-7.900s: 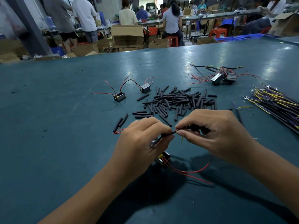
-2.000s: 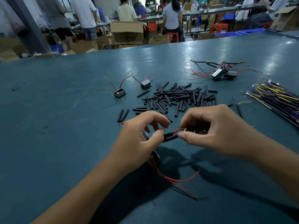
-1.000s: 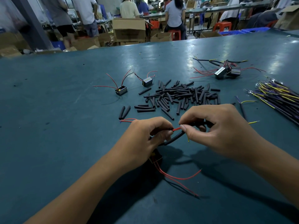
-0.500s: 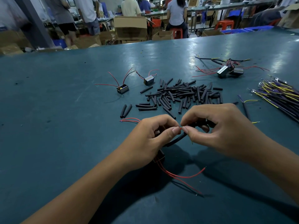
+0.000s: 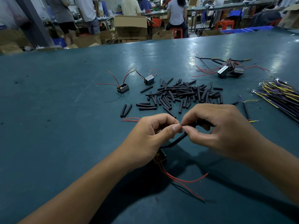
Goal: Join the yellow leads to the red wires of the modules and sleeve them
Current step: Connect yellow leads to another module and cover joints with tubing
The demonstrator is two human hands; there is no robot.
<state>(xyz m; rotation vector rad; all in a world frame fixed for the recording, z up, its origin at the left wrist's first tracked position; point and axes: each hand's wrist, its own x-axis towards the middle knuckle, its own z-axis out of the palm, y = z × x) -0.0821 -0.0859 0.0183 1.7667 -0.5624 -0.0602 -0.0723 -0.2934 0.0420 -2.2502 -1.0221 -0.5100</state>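
Head view: both hands meet low over the teal table (image 5: 48,110) — the left hand (image 5: 150,138) pinches a red wire (image 5: 181,126) at its tip between thumb and forefinger, and the right hand (image 5: 215,128) pinches the same joint from the other side. A black sleeve (image 5: 176,141) sags beneath the fingertips. The module (image 5: 161,156) hangs under the left palm, 2 red wires trailing. Behind — a scatter of black sleeves (image 5: 181,94), 2 loose modules (image 5: 122,88), a bundle of yellow leads (image 5: 278,94).
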